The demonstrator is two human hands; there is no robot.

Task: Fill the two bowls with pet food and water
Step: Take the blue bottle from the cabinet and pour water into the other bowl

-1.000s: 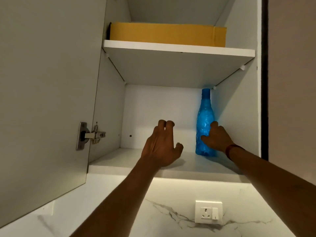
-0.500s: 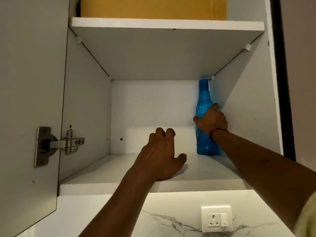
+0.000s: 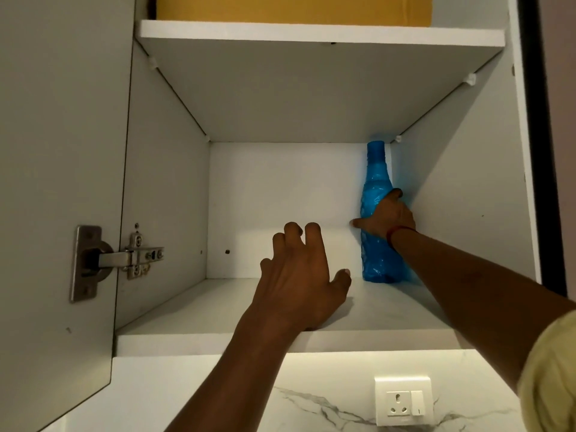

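Note:
A blue plastic bottle (image 3: 375,182) stands upright at the back right corner of the lower cupboard shelf (image 3: 199,319). My right hand (image 3: 386,218) grips the bottle round its middle, thumb on the left side and fingers behind it. My left hand (image 3: 299,279) rests on the shelf to the left of the bottle, fingers loosely bent and holding nothing. No bowls or pet food are in view.
The cupboard door (image 3: 59,182) stands open at the left with its metal hinge (image 3: 115,260). A yellow cardboard box (image 3: 293,9) lies on the upper shelf (image 3: 321,32). Below is a marble-patterned wall with a white socket (image 3: 403,400).
My right hand has slid up from the bottle's lower part and now closes round its middle. The view has moved closer to the cupboard. My left hand stays on the shelf.

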